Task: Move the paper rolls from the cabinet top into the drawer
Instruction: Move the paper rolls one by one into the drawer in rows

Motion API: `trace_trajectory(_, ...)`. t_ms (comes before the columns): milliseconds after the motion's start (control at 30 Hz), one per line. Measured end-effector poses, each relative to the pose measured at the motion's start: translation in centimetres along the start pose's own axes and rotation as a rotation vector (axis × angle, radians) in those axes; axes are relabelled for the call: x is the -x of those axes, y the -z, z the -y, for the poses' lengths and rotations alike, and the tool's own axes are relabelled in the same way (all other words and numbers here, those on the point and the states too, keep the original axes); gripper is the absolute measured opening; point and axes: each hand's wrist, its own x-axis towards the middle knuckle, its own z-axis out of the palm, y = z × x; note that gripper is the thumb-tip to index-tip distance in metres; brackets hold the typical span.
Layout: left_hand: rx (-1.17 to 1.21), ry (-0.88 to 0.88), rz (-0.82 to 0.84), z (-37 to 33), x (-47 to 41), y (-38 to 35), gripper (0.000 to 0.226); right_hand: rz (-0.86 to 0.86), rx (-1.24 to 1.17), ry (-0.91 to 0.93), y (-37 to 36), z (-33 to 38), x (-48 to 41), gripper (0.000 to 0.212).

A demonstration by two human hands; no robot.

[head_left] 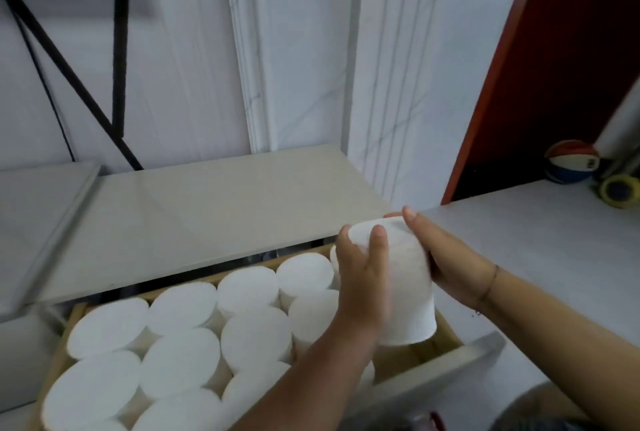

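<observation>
A white paper roll [407,288] is held upright over the right end of the open wooden drawer [450,330]. My left hand [362,274] grips its left side, fingers curled over its top edge. My right hand [446,257] grips its right side from behind. Several white paper rolls [180,361] stand on end in the drawer, packed close together across its left and middle. The grey cabinet top [207,212] behind the drawer shows no rolls on it.
A white marble wall rises behind the cabinet. A black metal frame [119,49] stands at the back left. On the right is a pale floor [554,250], a dark red door [554,67], a striped ball [571,160] and a yellow tape roll [618,190].
</observation>
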Motion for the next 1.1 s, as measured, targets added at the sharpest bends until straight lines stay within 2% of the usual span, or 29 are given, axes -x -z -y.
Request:
trace_trajectory(167, 0.024, 0.085, -0.024, 1.2, 0.7, -2.0, 0.061, -0.035, -0.078, -0.171, 0.7, -2.0, 0.5, 0.046)
trace_trajectory(267, -0.014, 0.157, -0.043, 2.1, 0.4, -1.8, 0.058, -0.004, -0.091, -0.198, 0.2, -2.7, 0.1, 0.038)
trace_trajectory(333, 0.001, 0.135, -0.062, 2.6, 0.2, -1.7, 0.055, 0.02, -0.088, -0.169, 0.3, -2.8, -0.1, 0.033)
trace_trajectory(433, -0.006, 0.063, -0.045, 2.8, 0.5, -1.7, 0.065, 0.014, -0.15, -0.114, 1.0, -3.4, -0.3, 0.039)
trace_trajectory(567, -0.004, 0.016, 0.029, 4.2, 1.7, -1.6, 0.044, 0.096, -0.207, -0.113, 1.8, -4.2, 0.4, 0.036)
trace_trajectory(633, -0.018, -0.019, 0.069, 5.0, 2.4, -1.3, 0.053, 0.149, -0.209, -0.122, 2.2, -4.4, 1.0, 0.037)
trace_trajectory(733, -0.117, -0.042, 0.151, 5.9, 2.7, -0.8, 0.058, 0.199, -0.209, -0.161, 2.5, -5.1, 2.1, 0.039)
trace_trajectory(833, -0.284, -0.009, 0.251, 7.1, 2.2, -0.3, 0.045, 0.244, -0.162, -0.237, 2.1, -6.5, 3.2, 0.033)
trace_trajectory(967, -0.483, 0.004, 0.334, 8.3, 2.3, -0.2, 0.046, 0.185, -0.109, -0.267, 1.5, -7.7, 2.8, 0.034)
trace_trajectory(1100, -0.537, -0.026, 0.359, 8.5, 2.1, -0.3, 0.053, 0.145, -0.043, -0.255, 1.4, -7.5, 2.9, 0.03)
